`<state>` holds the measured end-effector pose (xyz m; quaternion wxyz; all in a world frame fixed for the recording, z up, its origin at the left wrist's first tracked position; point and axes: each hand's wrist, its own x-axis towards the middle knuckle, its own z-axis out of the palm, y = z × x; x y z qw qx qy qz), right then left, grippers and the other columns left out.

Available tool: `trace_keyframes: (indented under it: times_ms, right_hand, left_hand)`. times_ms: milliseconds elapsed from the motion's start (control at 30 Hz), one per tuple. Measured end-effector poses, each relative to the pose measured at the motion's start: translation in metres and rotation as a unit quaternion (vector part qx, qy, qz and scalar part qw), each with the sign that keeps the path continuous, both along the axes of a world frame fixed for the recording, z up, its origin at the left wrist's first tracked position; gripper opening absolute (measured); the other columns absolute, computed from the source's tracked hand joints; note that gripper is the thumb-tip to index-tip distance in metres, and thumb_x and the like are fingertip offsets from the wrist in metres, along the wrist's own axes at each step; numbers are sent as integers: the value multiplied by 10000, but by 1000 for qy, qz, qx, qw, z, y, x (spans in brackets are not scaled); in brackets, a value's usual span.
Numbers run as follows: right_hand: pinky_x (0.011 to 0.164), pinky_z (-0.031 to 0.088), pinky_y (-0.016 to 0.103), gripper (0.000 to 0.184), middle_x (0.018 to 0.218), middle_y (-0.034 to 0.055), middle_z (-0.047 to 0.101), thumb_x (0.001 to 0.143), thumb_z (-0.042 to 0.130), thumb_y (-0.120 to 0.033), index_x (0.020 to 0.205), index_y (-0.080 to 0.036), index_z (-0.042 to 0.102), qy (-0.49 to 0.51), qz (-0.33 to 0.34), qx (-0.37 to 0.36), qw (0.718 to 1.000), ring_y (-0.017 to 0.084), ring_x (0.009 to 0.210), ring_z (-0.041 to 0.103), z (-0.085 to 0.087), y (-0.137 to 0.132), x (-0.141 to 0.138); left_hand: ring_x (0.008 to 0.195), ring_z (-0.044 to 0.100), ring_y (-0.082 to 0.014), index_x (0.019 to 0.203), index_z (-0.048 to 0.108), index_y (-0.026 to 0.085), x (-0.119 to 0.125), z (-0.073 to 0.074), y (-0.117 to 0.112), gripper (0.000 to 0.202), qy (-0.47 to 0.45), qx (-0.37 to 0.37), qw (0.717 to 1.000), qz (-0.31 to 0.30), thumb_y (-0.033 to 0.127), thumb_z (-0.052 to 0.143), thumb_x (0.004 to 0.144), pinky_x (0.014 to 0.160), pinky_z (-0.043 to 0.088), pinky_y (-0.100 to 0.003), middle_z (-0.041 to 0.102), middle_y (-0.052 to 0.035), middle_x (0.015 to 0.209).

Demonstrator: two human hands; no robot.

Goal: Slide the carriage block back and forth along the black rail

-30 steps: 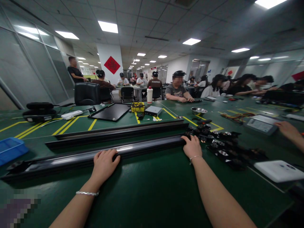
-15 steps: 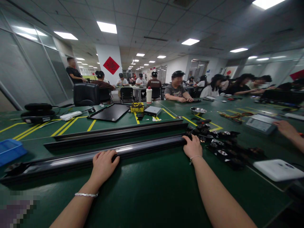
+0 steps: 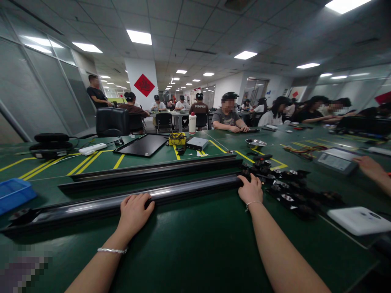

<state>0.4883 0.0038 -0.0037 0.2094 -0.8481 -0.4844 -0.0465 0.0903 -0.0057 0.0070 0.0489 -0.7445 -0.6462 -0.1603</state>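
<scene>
A long black glossy bar point(image 3: 189, 188) lies across the green table point(image 3: 195, 240) in front of me. My left hand point(image 3: 133, 211) rests on its middle, fingers curled over the near edge. At the bar's right end my right hand point(image 3: 251, 189) is closed on it, next to a heap of small black parts point(image 3: 290, 193). Two more long black bars point(image 3: 152, 169) lie parallel just behind.
A blue bin point(image 3: 14, 193) sits at the left edge, a white flat device point(image 3: 359, 219) at the right. Another person's hand point(image 3: 371, 167) reaches in near a grey device point(image 3: 334, 158). Farther back lie a black panel point(image 3: 143, 144), a yellow box, a metal bowl and seated people.
My right hand has slid slightly to the right along the bar's end. The left hand stays in place.
</scene>
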Motion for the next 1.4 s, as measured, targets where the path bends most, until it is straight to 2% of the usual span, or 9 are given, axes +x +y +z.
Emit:
trace_keyframes:
  times_ms: [333,667,1400]
  right_hand:
    - [942,331,470,501,1393,31,226,716,437,-159,1171,-355,512,25,-9,-9,1000,312,1274,175,-2,2,2]
    - [954,331,440,415,1390,31,235,725,442,-168,1094,-317,562,51,-11,-4,999,307,1266,191,2,0,1]
    - [913,369,441,453,1388,59,208,716,458,-191,1147,-306,529,67,-32,10,997,326,1234,265,-4,2,7]
  left_hand:
    - [948,526,-192,894,573,244,-1,-3,0,267,2,5,1000,-2,390,376,792,904,257,-386,649,-12,969]
    - [947,530,-190,889,571,254,-1,-3,1,260,-3,5,1000,0,397,380,786,911,251,-382,652,-9,960]
    - [953,528,-193,891,571,254,-1,-2,1,262,-7,-2,1000,0,398,380,784,908,254,-384,651,-9,962]
